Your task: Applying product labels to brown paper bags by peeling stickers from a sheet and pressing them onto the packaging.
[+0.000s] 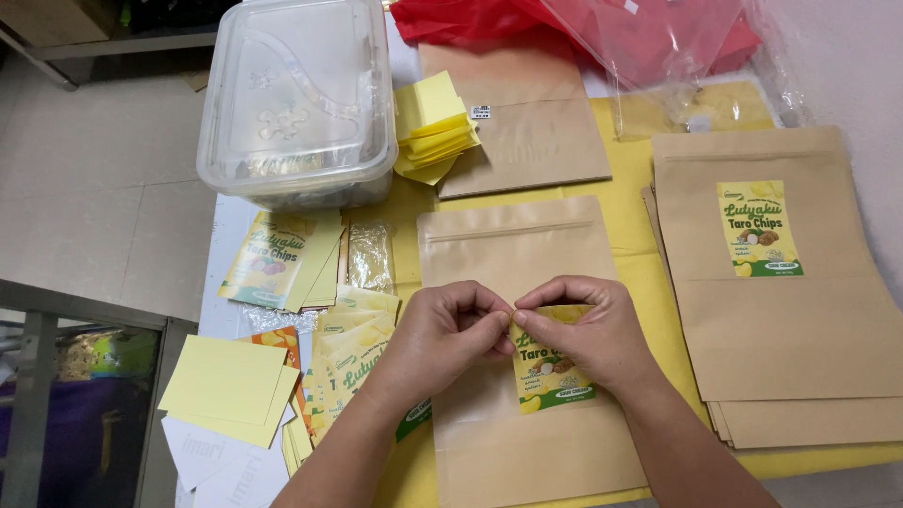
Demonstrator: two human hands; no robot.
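A brown paper pouch (513, 245) lies flat in front of me on the yellow table cover. Over its middle, both hands hold a yellow and green label sticker (550, 367). My left hand (447, 334) pinches the sticker's top corner with thumb and forefinger. My right hand (588, 329) grips the same top edge from the right, fingers curled over it. The sticker's lower part rests on the pouch.
A stack of labelled brown pouches (771, 310) lies at right. Loose label stickers (343, 362) and yellow backing papers (226, 386) are piled at left. A clear plastic box (296, 94), yellow papers (433, 127), another brown pouch (527, 122) and red plastic bags (583, 23) sit behind.
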